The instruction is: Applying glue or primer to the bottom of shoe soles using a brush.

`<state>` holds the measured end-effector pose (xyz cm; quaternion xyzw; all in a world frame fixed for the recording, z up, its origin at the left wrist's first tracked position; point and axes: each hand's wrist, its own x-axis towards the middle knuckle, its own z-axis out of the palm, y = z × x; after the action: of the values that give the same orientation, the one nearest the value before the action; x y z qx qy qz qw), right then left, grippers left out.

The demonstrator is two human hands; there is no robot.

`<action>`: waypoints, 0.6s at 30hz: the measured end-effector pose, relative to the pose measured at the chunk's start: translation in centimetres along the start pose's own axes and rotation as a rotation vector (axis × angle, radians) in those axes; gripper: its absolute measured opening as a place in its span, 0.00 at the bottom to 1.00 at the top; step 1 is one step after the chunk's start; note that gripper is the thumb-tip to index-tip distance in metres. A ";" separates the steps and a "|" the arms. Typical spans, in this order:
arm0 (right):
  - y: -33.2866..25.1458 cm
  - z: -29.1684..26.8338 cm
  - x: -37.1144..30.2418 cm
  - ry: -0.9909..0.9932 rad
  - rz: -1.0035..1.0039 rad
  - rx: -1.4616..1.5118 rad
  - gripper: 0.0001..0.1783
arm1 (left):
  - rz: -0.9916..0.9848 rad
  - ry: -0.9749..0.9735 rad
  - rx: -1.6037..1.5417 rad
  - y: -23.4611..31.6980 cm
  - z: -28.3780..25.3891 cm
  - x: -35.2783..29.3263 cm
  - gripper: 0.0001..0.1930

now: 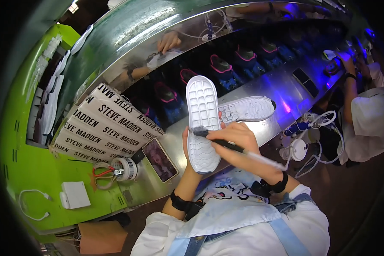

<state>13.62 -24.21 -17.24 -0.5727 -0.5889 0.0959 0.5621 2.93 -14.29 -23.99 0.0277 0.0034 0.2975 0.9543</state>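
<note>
My left hand (185, 143) grips a white shoe sole (202, 102) by its edges, holding it upright with its ridged, gridded face toward me. Most of that hand is hidden behind the sole. In my right hand (240, 137) is a brush (227, 145) with a black handle and a pale rear end, held like a pen. Its dark bristles touch the middle of the sole. A second white sole (249, 109) lies on the metal bench just behind, gridded side up.
Dark shoes with pink collars (221, 64) line the recess behind the metal bench (281, 96). At left are a lit phone (160, 160), a printed box (109, 123), a tape roll (126, 168), red-handled scissors (103, 171) and a white charger (75, 195). A co-worker's arm (349, 68) is at right.
</note>
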 end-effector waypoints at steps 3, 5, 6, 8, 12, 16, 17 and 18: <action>-0.8 1.1 -2.4 -0.418 0.031 0.272 0.11 | -0.165 -0.116 0.003 1.2 -1.1 0.6 0.37; 0.0 0.4 -2.1 -0.547 0.206 0.512 0.10 | -0.153 -0.119 0.052 1.9 -1.0 1.1 0.37; -1.3 -0.9 -0.3 -0.596 0.788 0.576 0.10 | -0.175 -0.114 0.103 2.1 -0.3 1.2 0.38; 0.7 0.5 -1.1 -0.332 0.203 0.491 0.09 | -0.198 -0.106 0.154 2.4 0.2 1.0 0.38; -0.7 -2.0 -0.9 -0.617 0.894 0.659 0.08 | -0.388 -0.144 0.226 3.4 1.0 1.6 0.39; 0.9 -0.7 -1.4 -0.485 0.138 0.440 0.07 | -0.596 -0.110 0.298 4.0 2.2 2.5 0.38; 0.8 -1.6 -1.6 -0.585 0.204 0.368 0.07 | -0.632 0.016 0.374 3.8 2.3 2.6 0.36; 0.2 -1.8 -1.5 -0.584 0.210 0.367 0.07 | -0.672 0.151 0.442 3.4 2.5 2.4 0.34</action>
<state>14.70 -26.26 -17.56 -0.4682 -0.6357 0.4165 0.4508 2.98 -10.26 -21.28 0.2076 0.1459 -0.0376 0.9665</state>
